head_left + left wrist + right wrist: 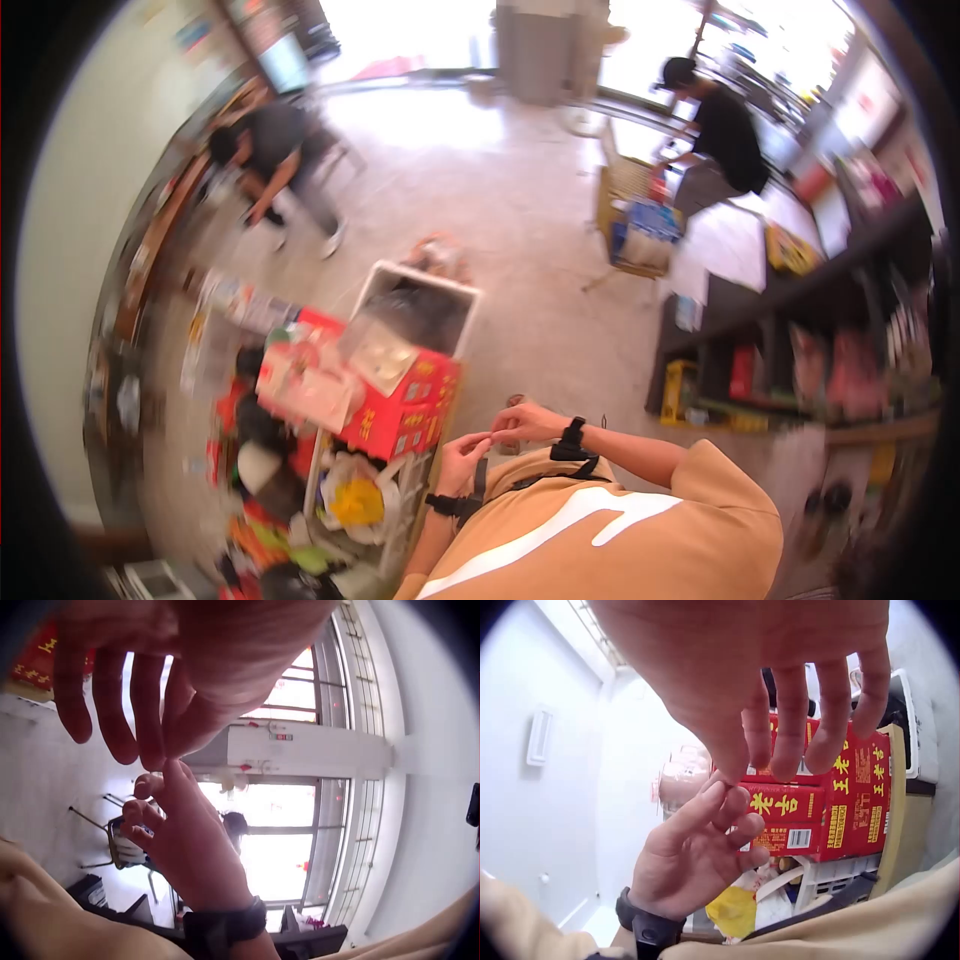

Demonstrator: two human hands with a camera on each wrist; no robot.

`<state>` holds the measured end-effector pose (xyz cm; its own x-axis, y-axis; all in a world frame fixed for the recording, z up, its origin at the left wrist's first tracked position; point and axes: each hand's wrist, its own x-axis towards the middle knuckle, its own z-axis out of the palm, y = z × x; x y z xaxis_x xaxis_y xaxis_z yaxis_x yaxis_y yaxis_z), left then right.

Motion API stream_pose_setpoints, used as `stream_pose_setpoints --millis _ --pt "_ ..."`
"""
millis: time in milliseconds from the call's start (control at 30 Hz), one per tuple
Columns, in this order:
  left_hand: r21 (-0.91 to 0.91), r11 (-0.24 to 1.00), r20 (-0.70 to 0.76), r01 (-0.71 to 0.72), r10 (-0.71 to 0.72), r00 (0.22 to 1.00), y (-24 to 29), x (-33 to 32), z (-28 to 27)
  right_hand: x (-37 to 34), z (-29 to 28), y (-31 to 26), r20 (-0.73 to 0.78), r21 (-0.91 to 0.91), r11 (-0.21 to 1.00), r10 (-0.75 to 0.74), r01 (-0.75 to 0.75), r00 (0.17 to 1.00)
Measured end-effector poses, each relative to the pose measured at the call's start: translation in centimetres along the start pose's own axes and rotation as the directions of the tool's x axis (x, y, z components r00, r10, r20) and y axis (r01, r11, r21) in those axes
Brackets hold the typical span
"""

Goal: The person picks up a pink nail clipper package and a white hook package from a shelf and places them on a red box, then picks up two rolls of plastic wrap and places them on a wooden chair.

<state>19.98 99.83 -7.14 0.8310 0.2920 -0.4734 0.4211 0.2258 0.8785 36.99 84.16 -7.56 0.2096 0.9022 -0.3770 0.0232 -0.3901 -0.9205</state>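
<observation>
Close in front of the wearer's body, the left hand (462, 464) and right hand (527, 423) meet at their fingertips. In the left wrist view, the left hand (202, 667) is above, its thumb and index tips together against the right hand (191, 851). The right wrist view has the right hand (757, 667) above, its thumb tip touching the fingertips of the left hand (694, 866). The other fingers of both hands are loosely bent and spread. No object shows between them; anything tiny at the tips cannot be made out.
Red cartons (410, 410) and a white foam box (465, 310) stand left of the hands, above a white crate holding a yellow bag (358, 500). Dark shelving (780, 320) is at right. One person (270, 150) bends at far left; another (728, 135) sits beside a chair (610, 190).
</observation>
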Motion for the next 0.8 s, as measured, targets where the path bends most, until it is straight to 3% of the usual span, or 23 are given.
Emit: stream_pose_setpoints --millis 100,233,400,500,600,700,767,800 --pt "0.032 0.999 0.108 0.043 -0.046 0.993 0.4 -0.1 -0.5 -2.0 3.3 1.0 -0.248 0.09 0.996 0.042 -0.02 0.968" --pt "0.105 0.993 0.28 0.062 -0.089 0.956 -0.4 0.8 -1.2 -4.1 9.3 3.4 -0.438 0.247 0.969 0.107 0.005 0.892" --pt "0.078 0.997 0.42 -0.011 -0.023 0.907 2.7 0.8 3.4 -9.8 13.9 0.4 -0.154 0.32 0.947 0.063 -0.01 0.986" --pt "0.061 0.995 0.537 -0.077 0.032 0.843 4.6 0.6 8.6 -12.1 15.0 -1.3 -0.286 0.266 0.964 0.054 0.025 0.957" --pt "0.039 0.991 0.647 -0.127 0.072 0.759 6.0 -0.6 14.1 -13.3 15.1 -1.2 -0.425 0.38 0.904 -0.016 0.194 0.905" --pt "0.085 0.929 0.711 -0.359 0.196 0.675 5.4 -1.6 19.5 -16.6 14.6 -0.9 -0.544 0.417 0.872 0.014 0.256 0.839" --pt "0.184 0.798 0.794 -0.574 0.224 0.566 3.4 -1.6 23.1 -19.7 14.5 0.7 -0.575 0.414 0.88 0.055 0.233 0.816" --pt "0.218 0.711 0.831 -0.669 0.224 0.509 2.5 -2.1 24.9 -21.0 14.9 1.5 -0.638 0.454 0.84 0.074 0.297 0.767"
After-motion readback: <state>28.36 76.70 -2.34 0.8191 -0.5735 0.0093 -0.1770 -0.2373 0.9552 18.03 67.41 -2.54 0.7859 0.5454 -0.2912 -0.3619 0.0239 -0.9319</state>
